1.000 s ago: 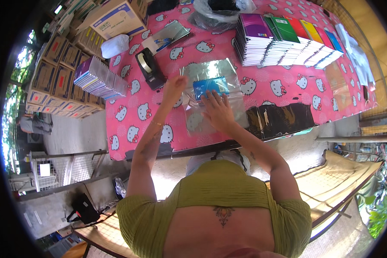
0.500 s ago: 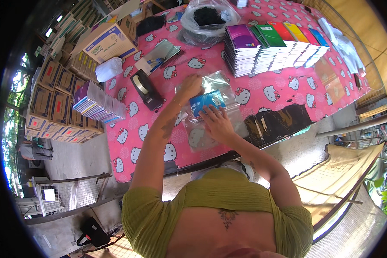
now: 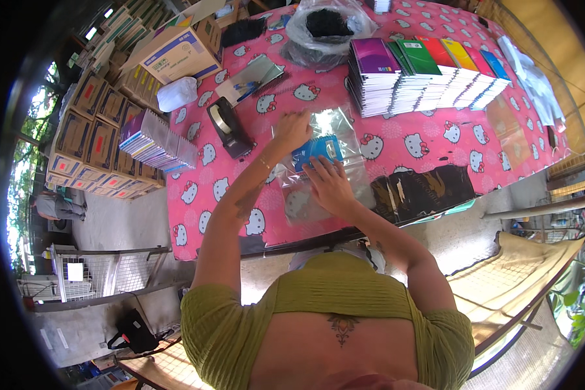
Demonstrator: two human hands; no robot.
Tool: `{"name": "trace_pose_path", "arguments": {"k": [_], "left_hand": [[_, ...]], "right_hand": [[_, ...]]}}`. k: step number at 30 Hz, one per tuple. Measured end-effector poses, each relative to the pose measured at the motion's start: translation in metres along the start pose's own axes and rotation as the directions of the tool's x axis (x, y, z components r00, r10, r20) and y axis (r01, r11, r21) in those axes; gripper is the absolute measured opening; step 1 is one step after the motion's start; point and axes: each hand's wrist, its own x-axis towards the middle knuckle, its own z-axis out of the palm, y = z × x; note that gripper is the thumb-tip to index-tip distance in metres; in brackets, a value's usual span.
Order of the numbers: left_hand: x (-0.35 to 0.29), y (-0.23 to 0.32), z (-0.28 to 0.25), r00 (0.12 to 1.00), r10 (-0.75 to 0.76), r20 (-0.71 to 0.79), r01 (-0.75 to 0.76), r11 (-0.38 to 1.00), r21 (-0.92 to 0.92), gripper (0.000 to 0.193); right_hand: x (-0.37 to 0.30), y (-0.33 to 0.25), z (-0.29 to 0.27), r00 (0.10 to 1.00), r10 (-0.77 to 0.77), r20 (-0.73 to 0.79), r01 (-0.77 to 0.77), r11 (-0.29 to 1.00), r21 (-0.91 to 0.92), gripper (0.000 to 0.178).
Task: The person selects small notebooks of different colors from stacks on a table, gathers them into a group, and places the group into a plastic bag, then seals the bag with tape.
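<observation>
A small blue spiral notebook (image 3: 320, 149) lies in the middle of the near part of the table, with a clear plastic bag (image 3: 342, 125) around it or under it; I cannot tell which. At the upper left of the notebook, my left hand (image 3: 294, 131) has its fingers bent together at the bag's edge. Part of the bag there is hidden by that hand. My right hand (image 3: 331, 187) rests flat, fingers spread, on the notebook's lower edge and the plastic.
Rows of coloured spiral notebooks (image 3: 429, 81) stand at the back right. On the left are a tape dispenser (image 3: 231, 130), a notebook stack (image 3: 155, 143) and an open carton (image 3: 185, 55). A bag of black material (image 3: 328, 26) sits at the back; dark torn plastic (image 3: 426, 192) lies near the front edge.
The whole view has shifted slightly, the table's things appearing farther right. Both hands stay at nearly the same spots on the notebook and bag.
</observation>
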Motion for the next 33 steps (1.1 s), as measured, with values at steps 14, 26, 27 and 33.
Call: {"name": "trace_pose_path", "arguments": {"k": [14, 26, 27, 33], "left_hand": [[-0.079, 0.081, 0.002, 0.987, -0.137, -0.081, 0.121, 0.977, -0.178, 0.014], [-0.093, 0.092, 0.003, 0.964, -0.265, 0.001, 0.26, 0.946, -0.194, 0.021], [-0.094, 0.092, 0.006, 0.972, -0.232, -0.023, 0.23, 0.971, -0.07, 0.022], [-0.096, 0.09, 0.009, 0.962, -0.213, -0.173, 0.159, 0.947, -0.28, 0.025]], "right_hand": [[0.002, 0.024, 0.026, 0.99, -0.139, -0.029, 0.132, 0.974, -0.185, 0.047], [0.018, 0.039, 0.0, 0.991, 0.13, -0.031, -0.102, 0.885, 0.453, 0.064], [0.023, 0.037, -0.009, 0.996, 0.067, -0.054, -0.049, 0.958, 0.283, 0.062], [0.023, 0.071, -0.011, 0.976, -0.197, 0.094, 0.216, 0.941, -0.262, 0.047]]}}
